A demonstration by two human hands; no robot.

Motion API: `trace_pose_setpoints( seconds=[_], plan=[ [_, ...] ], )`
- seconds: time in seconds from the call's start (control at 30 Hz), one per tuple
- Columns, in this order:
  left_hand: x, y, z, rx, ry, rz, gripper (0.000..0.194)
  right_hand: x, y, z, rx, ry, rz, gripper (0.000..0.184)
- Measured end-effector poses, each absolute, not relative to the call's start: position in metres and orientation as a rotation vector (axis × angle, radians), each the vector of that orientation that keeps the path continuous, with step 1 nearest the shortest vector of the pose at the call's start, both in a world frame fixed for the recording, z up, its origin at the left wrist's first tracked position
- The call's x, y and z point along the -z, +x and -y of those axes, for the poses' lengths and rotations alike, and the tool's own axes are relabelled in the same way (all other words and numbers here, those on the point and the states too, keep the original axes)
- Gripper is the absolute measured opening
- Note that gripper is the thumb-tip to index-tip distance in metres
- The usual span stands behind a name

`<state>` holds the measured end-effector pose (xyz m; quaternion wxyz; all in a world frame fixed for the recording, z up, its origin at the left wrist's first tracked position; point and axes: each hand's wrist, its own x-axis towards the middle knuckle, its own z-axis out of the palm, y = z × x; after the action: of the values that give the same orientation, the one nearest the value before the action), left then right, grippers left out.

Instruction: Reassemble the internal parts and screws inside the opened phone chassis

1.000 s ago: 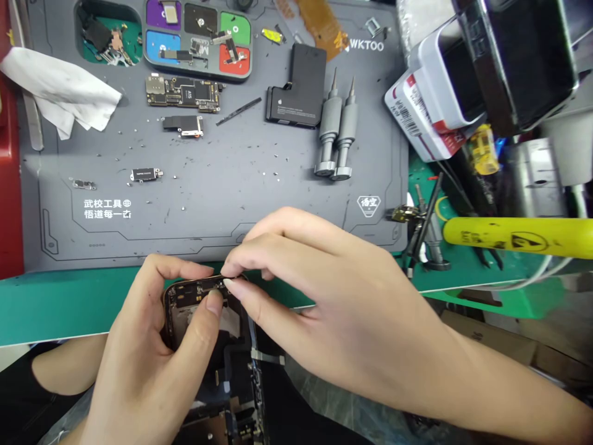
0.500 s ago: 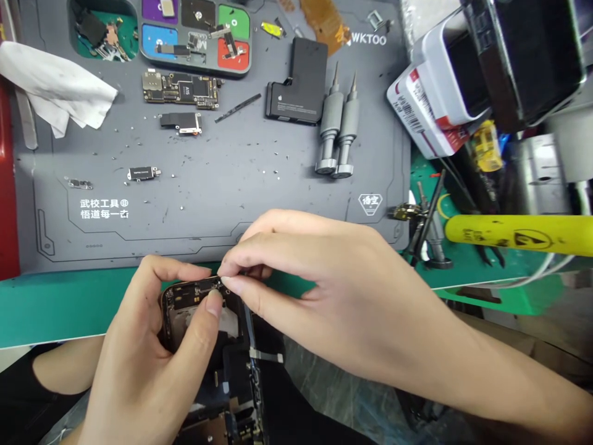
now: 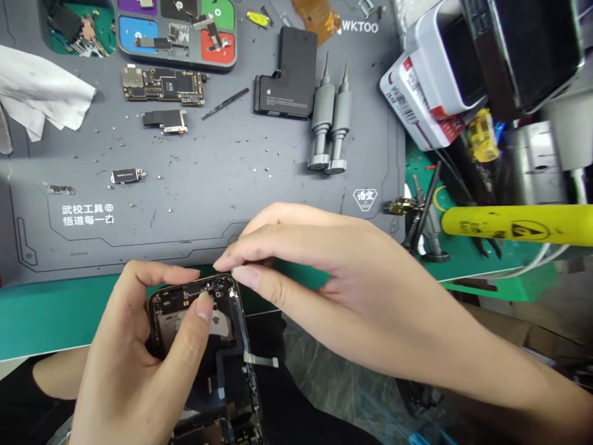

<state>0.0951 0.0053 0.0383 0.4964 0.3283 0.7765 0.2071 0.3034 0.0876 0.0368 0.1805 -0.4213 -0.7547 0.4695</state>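
Observation:
My left hand is wrapped round an opened phone housing, with the thumb pressing on its inside near the top edge. The housing is tilted in front of the green table edge, its inner parts facing up. A pale flex cable sticks out from its right side. My right hand is at the top right corner of the housing, thumb and index finger curled together in a pinch at the rim. Whatever is between those fingertips is too small or hidden to see.
On the grey mat lie a logic board, a black battery, two grey screwdrivers, a small part and scattered screws. A sorting tray stands behind. Boxes and a yellow tube crowd the right.
The view has shifted, so the mat's things appear farther left. My right thumb has drawn slightly off the housing's top corner, uncovering more of it. My left hand keeps its grip.

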Motion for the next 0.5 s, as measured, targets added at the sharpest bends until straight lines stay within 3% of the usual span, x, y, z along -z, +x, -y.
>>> trace_pose_setpoints(
  seconds=[0.5],
  plan=[
    [-0.036, 0.094, -0.005, -0.554, 0.834, -1.801, 0.019, -0.035, 0.299, -0.074, -1.126, -1.249, 2.303, 0.024]
  ],
)
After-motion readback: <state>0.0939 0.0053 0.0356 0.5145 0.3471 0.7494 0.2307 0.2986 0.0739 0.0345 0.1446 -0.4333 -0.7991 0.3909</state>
